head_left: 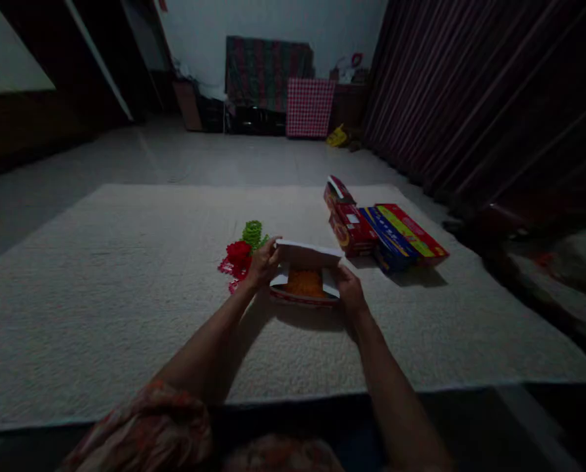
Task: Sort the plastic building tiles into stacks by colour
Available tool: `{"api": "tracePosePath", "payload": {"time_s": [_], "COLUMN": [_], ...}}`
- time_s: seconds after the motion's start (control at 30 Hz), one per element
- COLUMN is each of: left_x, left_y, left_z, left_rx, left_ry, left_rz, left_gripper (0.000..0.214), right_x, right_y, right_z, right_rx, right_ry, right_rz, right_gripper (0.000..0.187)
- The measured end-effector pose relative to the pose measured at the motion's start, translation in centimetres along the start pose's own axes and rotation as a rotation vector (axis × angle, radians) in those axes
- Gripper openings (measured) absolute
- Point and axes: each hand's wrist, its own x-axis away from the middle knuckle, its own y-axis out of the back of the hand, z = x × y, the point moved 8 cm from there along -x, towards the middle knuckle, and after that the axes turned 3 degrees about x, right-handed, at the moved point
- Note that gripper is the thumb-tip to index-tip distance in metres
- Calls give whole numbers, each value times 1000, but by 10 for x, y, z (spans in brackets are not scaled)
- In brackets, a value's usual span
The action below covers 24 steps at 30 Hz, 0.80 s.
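As you look down from the head view, your left hand [263, 263] and right hand [351, 288] are at opposite ends of an open carton [303, 301], in front of you on the cream mat [140, 295]. The fingers of your left hand are bent around the left end of its raised lid [309, 250]; those of your right hand are closed on the right end, by a white side flap [330, 283]. Orange contents [305, 283] show inside.

Counting around it, you have one carton in your hands and what look like four more boxes grouped to the right: a small dark-red box [341, 190], a red box [359, 231], a blue box [389, 237] and a red-and-green box [413, 231]. Just left of your left hand are one ruffled red piece [238, 254], one curly green piece [252, 233] and some pink lacy bits [227, 266], too overlapped for you to count.

Your thumbs are hard to make out in the dim light, your hands cover both ends of the carton, and the printing on the boxes is blurred.
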Motion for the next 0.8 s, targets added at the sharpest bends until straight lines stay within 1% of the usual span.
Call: {"api": "tracePosePath", "payload": {"time_s": [0.1, 0.17, 0.23, 0.3, 0.33, 0.4, 0.5, 0.63, 0.73, 0.8], "left_x": [7, 11, 12, 12, 12, 12, 11, 9, 6, 3], "left_y": [2, 3, 0, -4, -6, -9, -13, -15, -14, -13], "left_z": [-3, -4, -3, 3, 6, 14, 17, 11, 8, 7], "left_rx": [-37, -28, 14, 69, 107, 206, 375, 505, 541, 558], "left_ry": [32, 59, 85, 131, 163, 225, 271, 287, 291, 285], "left_rz": [-7, 0, 23, 44, 49, 48, 61, 95, 65, 39], "left_gripper": [53, 55, 48, 33, 30, 31, 33, 35, 34, 33], "right_x": [2, 3, 5, 6, 6, 5, 2, -4, -4, -1], "right_y": [6, 6, 4, 3, 2, 1, -4, -2, -2, 3], "right_z": [-3, -5, -6, -4, -3, -3, -9, -25, -27, -17], "right_rx": [9, -12, -35, -50, -60, -94, -210, -356, -341, -292], "right_ry": [-62, -121, -167, -176, -172, -164, -183, -256, -269, -202], "right_rz": [-61, -75, -79, -104, -117, -126, -78, -62, 8, 31], "right_gripper": [37, 36, 36, 39, 42, 45, 46, 42, 45, 54]}}
